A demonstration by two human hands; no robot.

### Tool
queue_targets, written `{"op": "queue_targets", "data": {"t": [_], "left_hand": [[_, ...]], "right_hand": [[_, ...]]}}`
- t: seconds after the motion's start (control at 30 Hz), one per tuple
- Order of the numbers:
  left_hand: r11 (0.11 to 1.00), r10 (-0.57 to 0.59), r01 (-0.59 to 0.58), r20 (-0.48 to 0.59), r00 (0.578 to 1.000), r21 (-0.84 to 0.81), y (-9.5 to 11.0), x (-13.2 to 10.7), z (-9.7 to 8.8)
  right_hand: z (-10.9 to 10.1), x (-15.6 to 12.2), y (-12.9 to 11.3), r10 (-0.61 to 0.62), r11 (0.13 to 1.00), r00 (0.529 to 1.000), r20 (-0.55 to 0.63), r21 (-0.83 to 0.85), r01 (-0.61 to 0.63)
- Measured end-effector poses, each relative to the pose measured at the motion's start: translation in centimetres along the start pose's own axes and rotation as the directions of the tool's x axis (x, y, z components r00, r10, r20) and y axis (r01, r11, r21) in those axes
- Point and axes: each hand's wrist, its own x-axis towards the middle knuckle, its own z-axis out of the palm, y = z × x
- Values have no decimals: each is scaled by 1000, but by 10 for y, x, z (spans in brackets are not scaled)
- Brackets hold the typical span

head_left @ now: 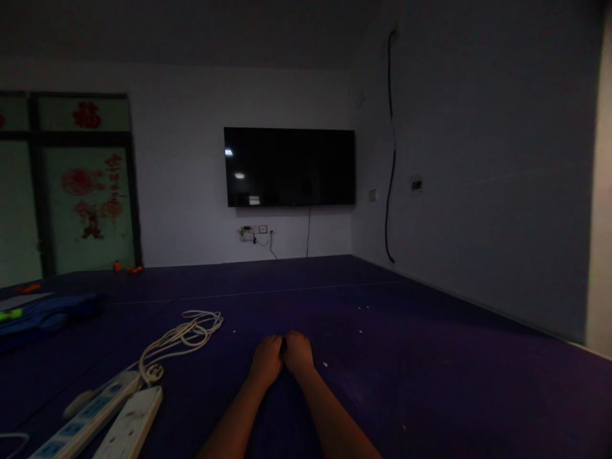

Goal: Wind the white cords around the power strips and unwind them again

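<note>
My left hand (268, 357) and my right hand (297, 350) rest side by side on a dark purple tabletop (296, 306), backs up. Both are closed with the fingers curled under, and nothing sticks out of either one. The hands nearly touch, with a small dark gap between them. A white power strip (86, 421) with blue socket faces lies to the left of my left arm. Beside it is a second white strip (131, 424). A coiled white cable (191, 335) with a round plug (154, 373) lies just beyond them.
At the far left are blue cloth (52, 315) and small orange items (134, 270). White scraps (361, 331) dot the surface. A black television (289, 167) hangs on the back wall, and a dark cable (391, 191) runs down the right wall. Glass doors (86, 197) stand at the left.
</note>
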Motion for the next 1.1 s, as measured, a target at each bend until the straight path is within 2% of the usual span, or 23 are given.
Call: {"op": "queue_targets", "data": {"t": [1.1], "left_hand": [[1000,17,-17,-8,1000,6,0,1,0]], "right_hand": [[5,2,1,-6,1000,1000,-7,6,7]]}}
